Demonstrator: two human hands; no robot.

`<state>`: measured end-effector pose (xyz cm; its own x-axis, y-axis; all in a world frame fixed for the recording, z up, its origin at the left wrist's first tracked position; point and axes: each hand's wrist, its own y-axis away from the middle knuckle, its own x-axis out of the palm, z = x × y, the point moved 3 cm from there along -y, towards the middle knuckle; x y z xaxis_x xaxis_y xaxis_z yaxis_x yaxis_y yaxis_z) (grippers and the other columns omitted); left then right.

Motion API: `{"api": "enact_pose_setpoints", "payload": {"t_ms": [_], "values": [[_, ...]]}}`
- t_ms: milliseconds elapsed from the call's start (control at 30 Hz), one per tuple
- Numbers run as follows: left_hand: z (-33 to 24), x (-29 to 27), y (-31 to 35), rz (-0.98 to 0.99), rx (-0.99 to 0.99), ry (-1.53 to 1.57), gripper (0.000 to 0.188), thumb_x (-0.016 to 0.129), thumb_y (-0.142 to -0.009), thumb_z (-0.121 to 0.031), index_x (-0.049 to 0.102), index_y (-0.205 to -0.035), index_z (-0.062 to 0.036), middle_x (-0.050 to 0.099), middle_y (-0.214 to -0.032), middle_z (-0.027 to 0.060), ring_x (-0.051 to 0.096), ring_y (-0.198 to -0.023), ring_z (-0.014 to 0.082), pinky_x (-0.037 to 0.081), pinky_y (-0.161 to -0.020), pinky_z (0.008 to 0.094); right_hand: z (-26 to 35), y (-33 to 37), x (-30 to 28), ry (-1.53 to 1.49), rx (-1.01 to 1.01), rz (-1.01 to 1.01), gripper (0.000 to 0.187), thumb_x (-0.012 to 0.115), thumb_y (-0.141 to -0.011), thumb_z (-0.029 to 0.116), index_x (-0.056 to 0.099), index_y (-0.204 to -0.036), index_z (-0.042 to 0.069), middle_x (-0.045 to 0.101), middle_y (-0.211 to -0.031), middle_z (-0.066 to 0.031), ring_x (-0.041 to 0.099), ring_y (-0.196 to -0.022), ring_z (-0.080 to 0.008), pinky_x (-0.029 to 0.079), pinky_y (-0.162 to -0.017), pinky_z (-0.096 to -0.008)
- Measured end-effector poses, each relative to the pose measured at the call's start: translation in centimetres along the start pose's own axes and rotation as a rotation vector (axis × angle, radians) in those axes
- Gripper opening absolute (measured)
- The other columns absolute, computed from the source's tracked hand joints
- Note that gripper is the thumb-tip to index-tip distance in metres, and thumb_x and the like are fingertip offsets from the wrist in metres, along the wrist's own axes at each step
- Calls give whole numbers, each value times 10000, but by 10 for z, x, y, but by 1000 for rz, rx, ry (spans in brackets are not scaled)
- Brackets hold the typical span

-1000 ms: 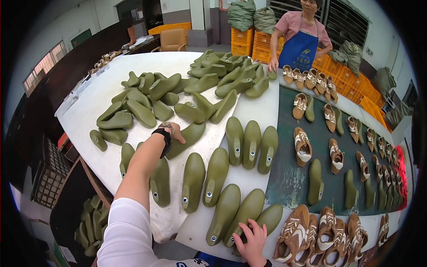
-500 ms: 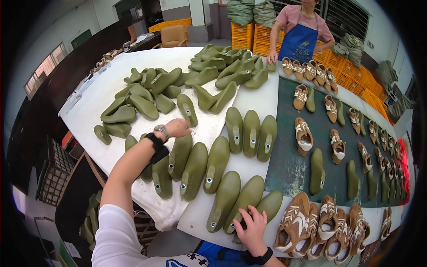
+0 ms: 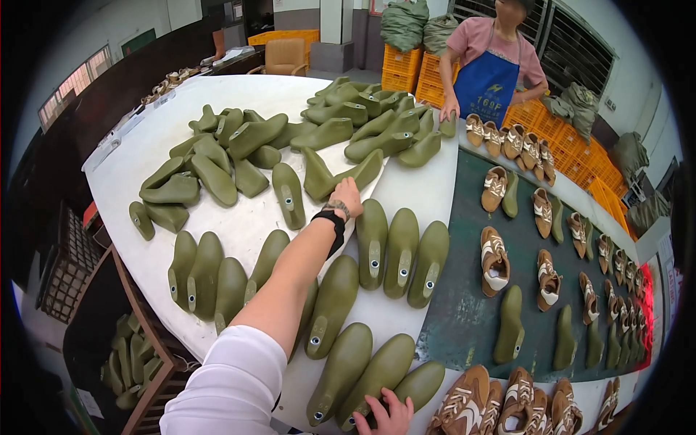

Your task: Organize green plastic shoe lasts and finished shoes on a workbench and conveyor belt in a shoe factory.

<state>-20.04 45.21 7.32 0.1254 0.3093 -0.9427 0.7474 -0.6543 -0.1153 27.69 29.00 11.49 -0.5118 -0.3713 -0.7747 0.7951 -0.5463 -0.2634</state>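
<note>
My left hand [image 3: 348,197] reaches out over the white table to an olive-green shoe last [image 3: 360,175], which lies in a V with another last [image 3: 316,172]. It meets the near edge of that last; its fingers are mostly hidden, so I cannot tell whether they grip. My right hand [image 3: 391,418] is open at the lower edge, fingers apart. Its fingertips rest by the heel ends of a green last [image 3: 380,373] and a shorter-looking last [image 3: 420,384]. A third last [image 3: 341,373] lies to the left of these.
Piled lasts [image 3: 217,156] cover the far part of the white table [image 3: 116,185]. A green conveyor belt [image 3: 464,319] on the right carries brown sneakers [image 3: 494,261] and lasts. Across the table stands a person in a blue apron [image 3: 486,87], one hand on a last. Lower left, a wooden bin [image 3: 156,384] holds more lasts.
My left hand has moved right and forward, from beside a standing-apart last to the V-shaped pair. My right hand stays at the front lasts. The view has shifted, putting things lower.
</note>
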Motion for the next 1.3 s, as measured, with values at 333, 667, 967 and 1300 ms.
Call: {"api": "enact_pose_setpoints", "payload": {"t_ms": [333, 667, 967, 1300], "values": [[26, 7, -18, 173, -213, 163, 903, 661, -667, -471, 272, -1331, 1, 468, -1237, 309, 424, -1200, 419, 396, -974, 402, 2, -2, 3, 9, -19, -17, 401, 695, -734, 273, 609, -1090, 111, 531, -1173, -151, 529, -1004, -311, 332, -964, -520], [5, -55, 50, -52, 69, -534, 384, 590, -746, -211, 477, -1093, -93, 512, -1031, 240, 547, -940, 383, 486, -731, 447, 0, -8, 5, -13, -11, -30, 384, 688, -743, 269, 608, -1085, 115, 532, -1158, -145, 519, -1013, -317, 334, -960, -516], [34, -55, 94, 348, 59, 295, 885, 711, -703, -453, 285, -1387, -87, 475, -1244, 224, 498, -1127, 349, 456, -889, 390, -2, -6, 12, -28, -37, -70, 391, 697, -739, 261, 607, -1093, 121, 529, -1161, -139, 514, -1021, -310, 327, -969, -516], [26, -20, 83, 243, 30, 371, 941, 615, -697, -236, 40, -1392, 34, 602, -939, 314, 602, -887, 416, 481, -802, 410, 0, -6, 15, -26, -24, -68, 389, 704, -729, 254, 612, -1084, 122, 534, -1158, -135, 516, -1022, -309, 332, -965, -517]]}}
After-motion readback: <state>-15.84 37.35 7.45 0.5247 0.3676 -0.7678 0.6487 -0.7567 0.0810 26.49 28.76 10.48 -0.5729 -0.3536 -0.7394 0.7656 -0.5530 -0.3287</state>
